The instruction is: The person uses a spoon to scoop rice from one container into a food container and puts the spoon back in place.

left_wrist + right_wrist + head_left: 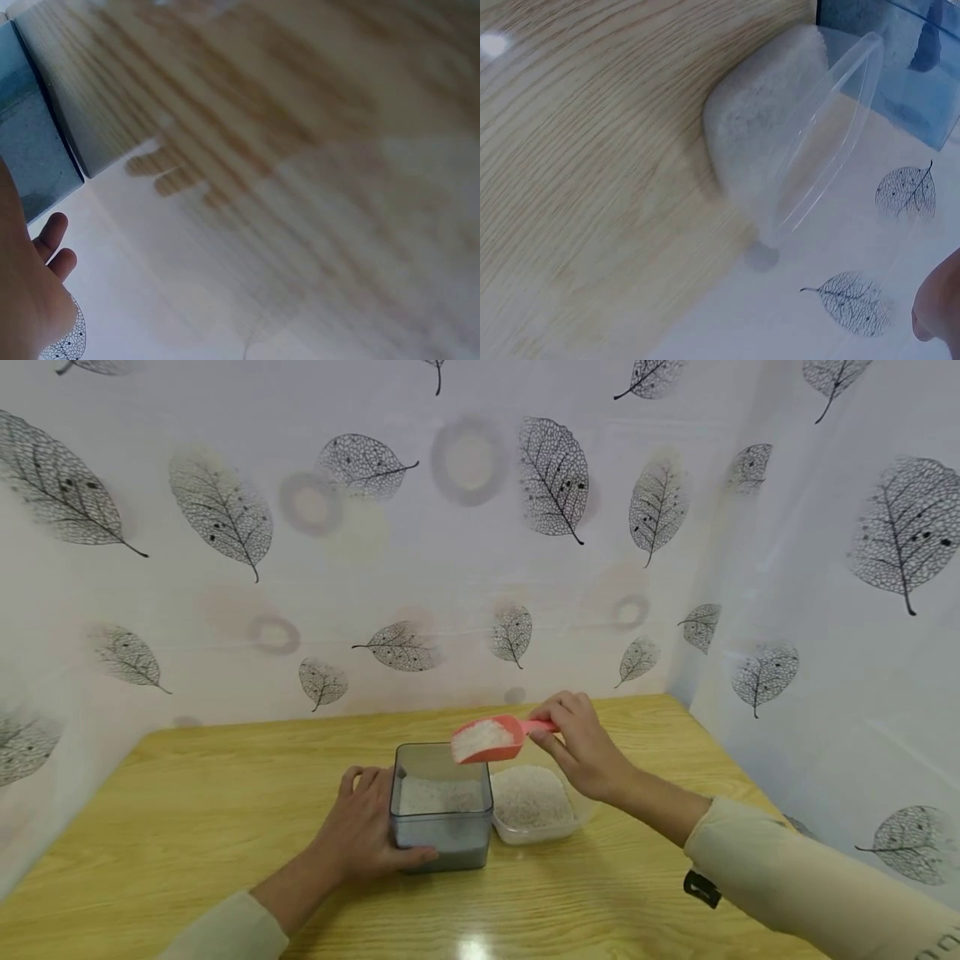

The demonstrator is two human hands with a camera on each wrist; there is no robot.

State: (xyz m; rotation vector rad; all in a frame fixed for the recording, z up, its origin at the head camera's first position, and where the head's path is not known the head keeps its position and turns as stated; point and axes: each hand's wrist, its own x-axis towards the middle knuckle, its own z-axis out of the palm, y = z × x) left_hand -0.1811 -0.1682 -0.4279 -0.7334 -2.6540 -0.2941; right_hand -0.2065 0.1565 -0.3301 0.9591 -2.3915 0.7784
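My right hand pinches the handle of a pink scoop heaped with white rice. The scoop is held over the right rear rim of a square, see-through blue-grey container, which has rice inside. On that container's left side my left hand grips it, thumb across the front and fingers toward the back. Just right of it stands a clear plastic tub full of rice. The right wrist view shows the tub from its side, with only part of the right hand at the edge.
Everything stands on a wood-grain table. A pale curtain printed with dark leaves hangs behind the table and along its right side. A small black clip-like item is by the right sleeve.
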